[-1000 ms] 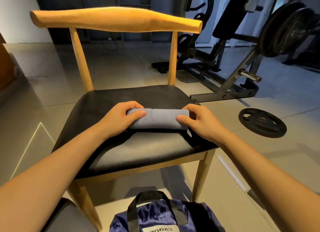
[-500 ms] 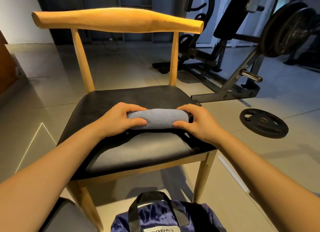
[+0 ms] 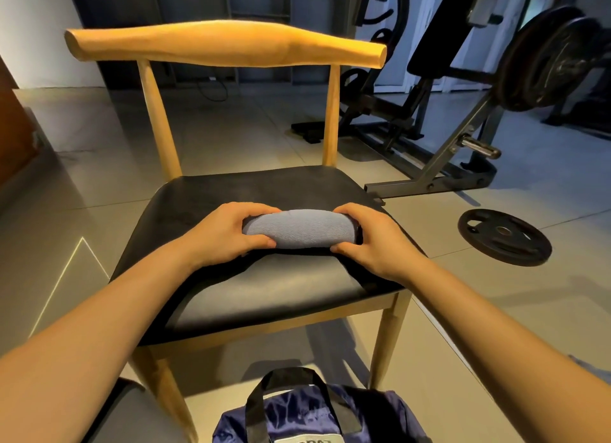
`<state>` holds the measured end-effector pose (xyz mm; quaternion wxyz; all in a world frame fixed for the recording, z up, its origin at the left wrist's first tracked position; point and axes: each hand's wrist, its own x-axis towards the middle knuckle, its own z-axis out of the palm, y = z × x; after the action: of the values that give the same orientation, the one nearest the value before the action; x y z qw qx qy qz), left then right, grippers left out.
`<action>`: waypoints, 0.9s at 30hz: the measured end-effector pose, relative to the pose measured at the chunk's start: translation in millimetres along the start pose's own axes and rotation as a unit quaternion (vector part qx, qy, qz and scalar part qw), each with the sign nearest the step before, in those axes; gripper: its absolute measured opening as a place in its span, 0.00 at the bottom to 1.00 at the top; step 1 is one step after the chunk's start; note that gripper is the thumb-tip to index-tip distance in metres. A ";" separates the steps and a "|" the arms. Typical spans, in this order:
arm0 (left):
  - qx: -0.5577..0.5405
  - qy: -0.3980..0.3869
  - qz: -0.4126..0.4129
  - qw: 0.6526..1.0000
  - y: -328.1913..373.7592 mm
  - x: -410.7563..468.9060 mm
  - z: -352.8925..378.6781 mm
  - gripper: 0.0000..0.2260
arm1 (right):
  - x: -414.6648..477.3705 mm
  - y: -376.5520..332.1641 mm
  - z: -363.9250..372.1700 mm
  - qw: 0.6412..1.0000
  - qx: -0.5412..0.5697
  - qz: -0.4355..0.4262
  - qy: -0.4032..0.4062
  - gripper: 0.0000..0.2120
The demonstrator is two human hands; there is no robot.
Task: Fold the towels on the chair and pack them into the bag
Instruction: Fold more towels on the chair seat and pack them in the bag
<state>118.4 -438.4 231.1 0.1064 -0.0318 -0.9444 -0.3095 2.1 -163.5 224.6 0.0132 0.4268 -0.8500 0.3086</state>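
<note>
Rolled towel (image 3: 299, 228) lying mid-seat on the chair (image 3: 264, 188), your left hand (image 3: 224, 234) and right hand (image 3: 370, 241) each curled round one end: likely soft, light and prone to unrolling, so lift it by both ends toward the bag (image 3: 297, 419) below the chair's front.

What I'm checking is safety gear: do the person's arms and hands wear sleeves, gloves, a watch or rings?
No sleeves, gloves, watch or bracelets show. The left forearm and right forearm are bare to the frame edge; the left hand and right hand show no rings.
</note>
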 end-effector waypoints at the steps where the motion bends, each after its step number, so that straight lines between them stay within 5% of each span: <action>1: -0.012 0.000 0.000 1.000 2.6 -0.5 -0.7 0.22 | 0.0 -0.4 -2.2 1.000 0.023 0.006 -0.004 0.22; 8: -0.095 -0.004 -0.015 0.995 35.1 -12.1 -13.2 0.17 | -4.9 -13.9 -37.9 0.953 0.301 0.037 0.003 0.16; 15: -0.101 -0.081 -0.025 0.991 77.5 -23.4 -4.7 0.26 | -14.0 -31.5 -63.6 0.939 0.334 0.044 -0.070 0.15; 19: -0.001 -0.015 0.021 1.000 100.0 -27.5 10.2 0.27 | -25.1 -44.1 -67.3 0.918 0.392 0.042 -0.050 0.17; 23: 0.067 0.083 -0.035 0.994 108.3 -33.8 19.0 0.24 | -41.9 -54.7 -50.3 0.927 0.331 0.153 0.084 0.15; 27: 0.081 0.118 -0.073 0.987 115.5 -36.5 32.6 0.26 | -64.6 -69.2 -41.2 0.860 0.415 0.274 0.115 0.14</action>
<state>162.6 -325.8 264.1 0.1964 0.0830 -0.9470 -0.2403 84.0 -125.9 275.0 -0.1527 0.1041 -0.7184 0.6706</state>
